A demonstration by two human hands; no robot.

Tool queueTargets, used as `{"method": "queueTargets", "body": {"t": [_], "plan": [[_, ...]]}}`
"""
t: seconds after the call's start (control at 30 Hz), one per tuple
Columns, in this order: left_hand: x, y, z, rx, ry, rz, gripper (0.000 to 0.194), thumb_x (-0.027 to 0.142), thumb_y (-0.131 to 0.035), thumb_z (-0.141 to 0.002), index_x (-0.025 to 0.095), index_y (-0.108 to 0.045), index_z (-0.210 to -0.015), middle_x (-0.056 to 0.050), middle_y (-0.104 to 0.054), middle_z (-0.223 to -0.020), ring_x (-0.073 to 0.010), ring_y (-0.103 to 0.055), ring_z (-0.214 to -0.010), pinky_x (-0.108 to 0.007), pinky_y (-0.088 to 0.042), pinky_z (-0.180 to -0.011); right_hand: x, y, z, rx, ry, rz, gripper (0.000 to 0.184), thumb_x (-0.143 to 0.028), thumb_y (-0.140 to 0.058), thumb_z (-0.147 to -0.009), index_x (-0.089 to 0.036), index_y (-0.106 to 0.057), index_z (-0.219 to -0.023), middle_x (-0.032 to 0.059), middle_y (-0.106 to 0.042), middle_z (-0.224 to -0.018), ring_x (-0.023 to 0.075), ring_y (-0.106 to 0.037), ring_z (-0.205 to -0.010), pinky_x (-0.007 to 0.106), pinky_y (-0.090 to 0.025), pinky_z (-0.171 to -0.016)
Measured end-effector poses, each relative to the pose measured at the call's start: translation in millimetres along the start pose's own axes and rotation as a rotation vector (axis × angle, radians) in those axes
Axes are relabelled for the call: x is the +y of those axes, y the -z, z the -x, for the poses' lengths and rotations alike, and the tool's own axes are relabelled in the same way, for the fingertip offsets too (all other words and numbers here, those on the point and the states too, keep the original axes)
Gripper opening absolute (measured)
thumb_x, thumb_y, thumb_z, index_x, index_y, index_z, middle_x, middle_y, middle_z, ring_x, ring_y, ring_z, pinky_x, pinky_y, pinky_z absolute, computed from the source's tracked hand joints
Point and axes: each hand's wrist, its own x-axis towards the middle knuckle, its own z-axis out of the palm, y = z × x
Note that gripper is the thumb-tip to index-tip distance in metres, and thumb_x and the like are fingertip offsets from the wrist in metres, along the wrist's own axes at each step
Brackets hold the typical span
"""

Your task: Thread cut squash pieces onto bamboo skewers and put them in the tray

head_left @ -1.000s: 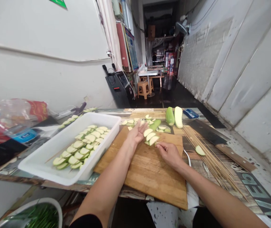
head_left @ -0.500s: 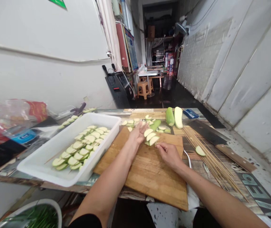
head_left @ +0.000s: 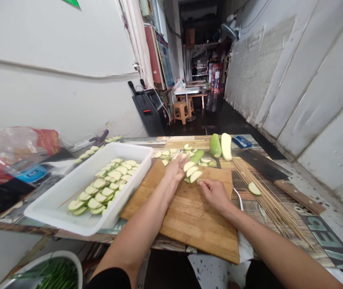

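Note:
Over the wooden cutting board (head_left: 189, 218), several half-round zucchini slices (head_left: 195, 176) sit in a fanned row on a thin skewer, mostly hidden. My right hand (head_left: 216, 193) pinches the skewer's near end, just right of the slices. At the row's left side, my left hand (head_left: 175, 170) closes its fingers against the slices, with the fingertips partly hidden. Beyond the board lie loose cut slices (head_left: 165, 153) and a piece of green zucchini (head_left: 197, 155). To the left, a white plastic tray (head_left: 55, 218) holds several rows of skewered slices (head_left: 100, 197).
Bamboo skewers (head_left: 267, 200) lie right of the board, a single slice (head_left: 254, 188) on them. A cleaver (head_left: 264, 166) rests farther right. Two zucchini pieces (head_left: 226, 147) and a blue box (head_left: 242, 141) are behind. Bottles (head_left: 29, 170) stand left; a bowl of greens (head_left: 53, 273) is below.
The view has shifted slightly. Both hands stay at the row of slices, in nearly the same pose; the left fingers look a little more bent.

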Motion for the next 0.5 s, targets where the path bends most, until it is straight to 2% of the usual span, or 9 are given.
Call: {"method": "queueTargets", "body": {"t": [0.2,0.5], "plan": [[-1.2,-0.2,0.3,0.002,-0.002,-0.026,0.015,0.013,-0.055,-0.079,0.013,-0.055,-0.094,-0.014,-0.065,-0.097,-0.0190,-0.065,-0.083,-0.030,-0.054,-0.070,0.0,-0.3,0.3,0.004,0.005,-0.024,0.030,-0.025,-0.039,-0.082,-0.017,-0.057,-0.060,0.0016,-0.058,-0.057,0.0140,-0.051,-0.055,0.021,-0.035,-0.055],[-7.0,-0.9,1.5,-0.057,0.018,-0.074,0.005,0.014,-0.053,-0.080,0.010,-0.056,-0.080,-0.012,-0.067,-0.079,-0.0185,-0.065,-0.072,-0.029,-0.054,-0.067,-2.3,0.3,-1.2,0.022,-0.015,-0.013,0.033,-0.028,-0.039,-0.082,-0.017,-0.052,-0.054,0.0001,-0.052,-0.051,0.0131,-0.047,-0.051,0.021,-0.032,-0.052]]}}
